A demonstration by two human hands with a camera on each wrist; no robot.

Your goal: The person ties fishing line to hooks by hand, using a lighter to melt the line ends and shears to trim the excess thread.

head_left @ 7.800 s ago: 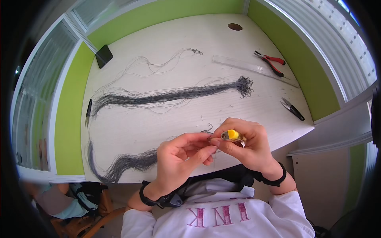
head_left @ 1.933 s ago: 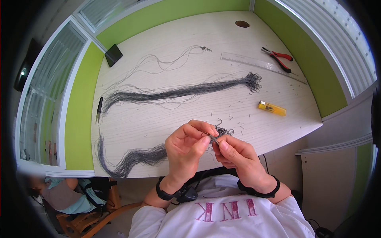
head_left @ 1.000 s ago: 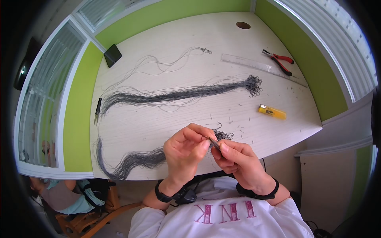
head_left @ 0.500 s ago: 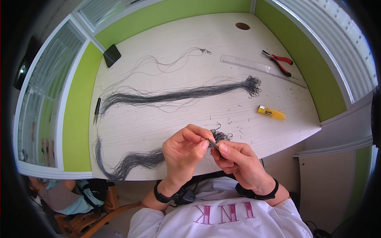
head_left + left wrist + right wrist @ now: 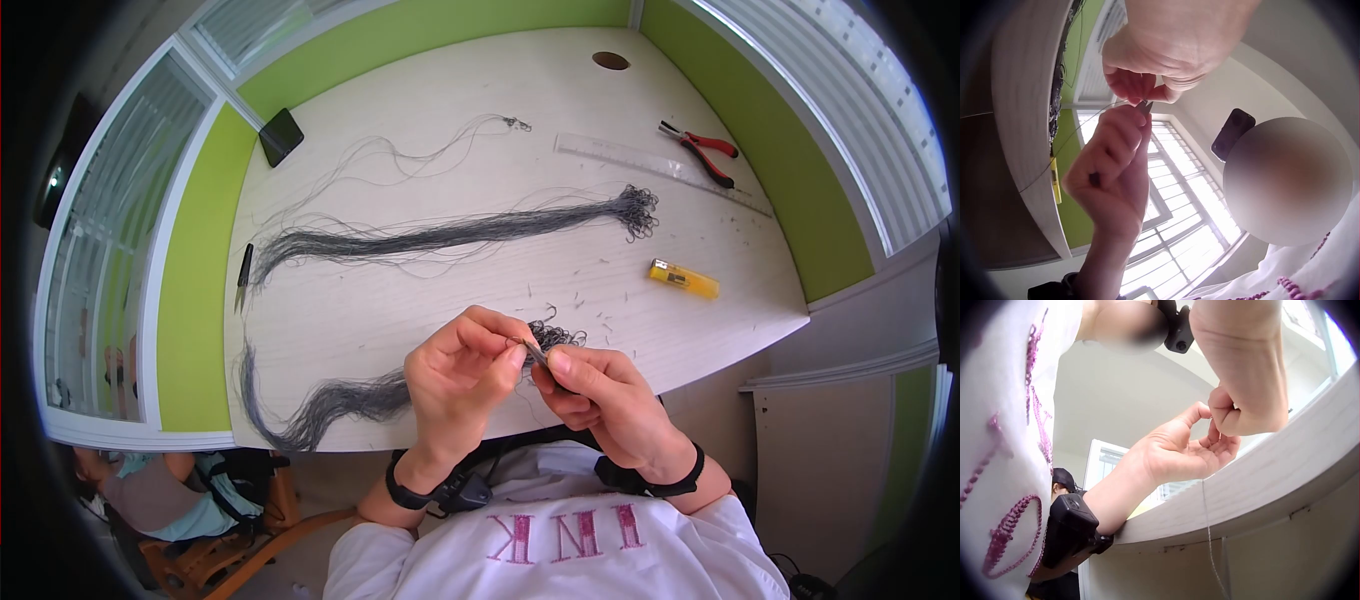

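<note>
In the head view, my left hand (image 5: 460, 370) pinches a small fish hook (image 5: 514, 340) between thumb and fingertips. A thin line (image 5: 1209, 531) hangs below it in the right wrist view. My right hand (image 5: 612, 400) grips a pair of thread snips (image 5: 538, 354), mostly hidden by the fingers. Their pointed blades (image 5: 1145, 107) meet the left fingertips in the left wrist view. Behind the hands lies a cluster of dark hooks (image 5: 565, 338), whose grey bundle of line (image 5: 345, 403) trails left. A second bundle of hooked lines (image 5: 440, 233) stretches across the table's middle.
A yellow lighter (image 5: 685, 279) lies right of the hands among scattered clippings. Farther back are a clear ruler (image 5: 620, 155) and red-handled pliers (image 5: 712, 160). Black-handled snips (image 5: 245, 270) lie at the left edge. Green partitions (image 5: 205, 290) enclose the table. Another person (image 5: 150, 495) sits lower left.
Several seconds ago my right hand held the yellow lighter and the snips lay at the table's right. Now the lighter lies there and the snips are in that hand. Lately both hands barely move.
</note>
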